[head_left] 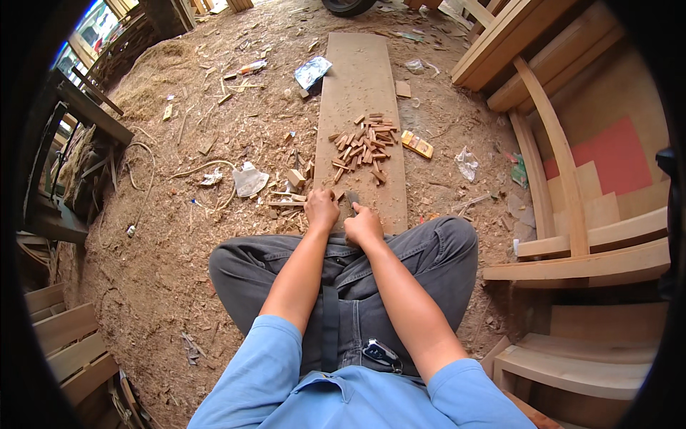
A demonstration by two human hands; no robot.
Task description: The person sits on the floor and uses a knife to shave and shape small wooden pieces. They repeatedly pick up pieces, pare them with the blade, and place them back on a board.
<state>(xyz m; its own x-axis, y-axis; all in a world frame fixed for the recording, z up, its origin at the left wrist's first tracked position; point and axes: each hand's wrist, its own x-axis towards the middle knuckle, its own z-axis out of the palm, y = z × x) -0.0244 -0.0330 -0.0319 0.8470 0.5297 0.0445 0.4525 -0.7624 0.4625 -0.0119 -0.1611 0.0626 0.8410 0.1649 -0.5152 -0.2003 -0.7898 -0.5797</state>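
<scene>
A long wooden board [363, 79] lies on the ground before my crossed legs. On it sits a loose heap of small brown wood pieces [366, 146]. At the board's near left edge, my left hand [322, 209] is closed, its fingers pinching a small wood piece [339, 194]. Just to the right, my right hand [364, 226] is wrapped round a hand tool with a flat dark blade [351, 196], which points away from me, close to the pinched piece. Whether the tool is a knife or a chisel is too small to tell.
Wood shavings cover the ground. Left of the board lie wood offcuts [296, 178], a white scrap [250, 180] and a blue-white packet [312, 72]. A yellow box [417, 144] lies to the right. Wooden frames [572, 164] stand at the right, slats [68, 336] at the left.
</scene>
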